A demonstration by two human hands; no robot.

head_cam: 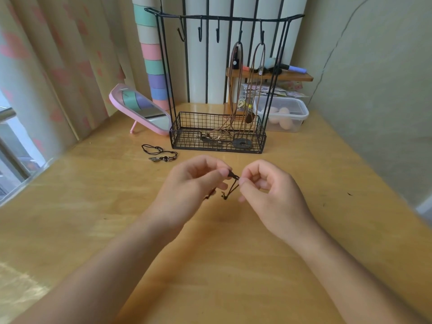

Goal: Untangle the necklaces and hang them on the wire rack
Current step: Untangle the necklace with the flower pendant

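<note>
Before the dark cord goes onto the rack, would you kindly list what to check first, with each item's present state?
1. Grip: left hand and right hand both pinch the dark cord: ok.
2. Cord untangled: strands bunch below the fingertips: cannot tell.
3. Free hooks on the rack: the three nearest the pink mirror are bare: ok.
4. Brown necklaces hang from the other two hooks: ok.
5. Black necklace lies on the table, unhung: not ok.

Four necklaces [236,90], five hooks [199,33], two hands [191,185], one wire rack [233,18], one mirror [142,108], one plastic box [292,118].
</note>
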